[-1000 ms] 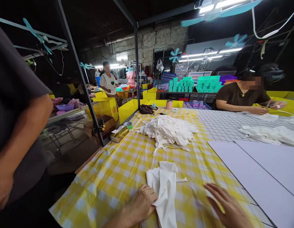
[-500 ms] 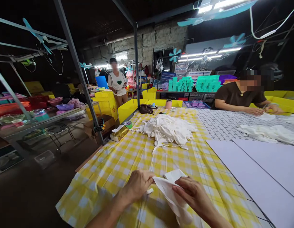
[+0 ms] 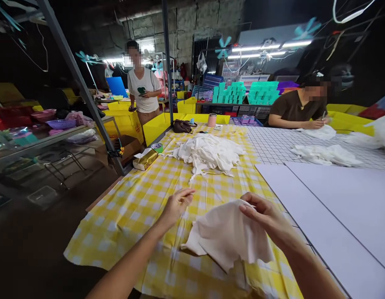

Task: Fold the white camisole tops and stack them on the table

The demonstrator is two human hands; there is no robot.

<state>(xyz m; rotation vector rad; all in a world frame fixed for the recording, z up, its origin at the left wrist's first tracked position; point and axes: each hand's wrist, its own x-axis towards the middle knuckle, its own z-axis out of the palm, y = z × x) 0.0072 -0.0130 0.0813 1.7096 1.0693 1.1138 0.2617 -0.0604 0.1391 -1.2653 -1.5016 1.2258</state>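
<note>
My right hand [image 3: 267,218] pinches the top edge of a white cloth piece [image 3: 226,234] and holds it up above the yellow checked tablecloth [image 3: 133,207]. The cloth hangs down and spreads below that hand. My left hand [image 3: 176,203] hovers just left of the cloth with its fingers pinched together, and I cannot tell whether a thread is between them. A heap of white cloth pieces [image 3: 207,153] lies farther back in the middle of the table.
White boards [image 3: 342,203] lie at the right. A seated person [image 3: 300,110] handles white cloth [image 3: 326,154] at the far right. Another person [image 3: 142,89] stands at the back left. A gold tissue box [image 3: 145,159], brown pouch [image 3: 182,126] and pink cup [image 3: 212,120] sit on the table. Steel posts [image 3: 77,79] stand left.
The cloth has been lifted off the table and now hangs from my right hand. My left hand let go and moved up and left. The standing person came closer.
</note>
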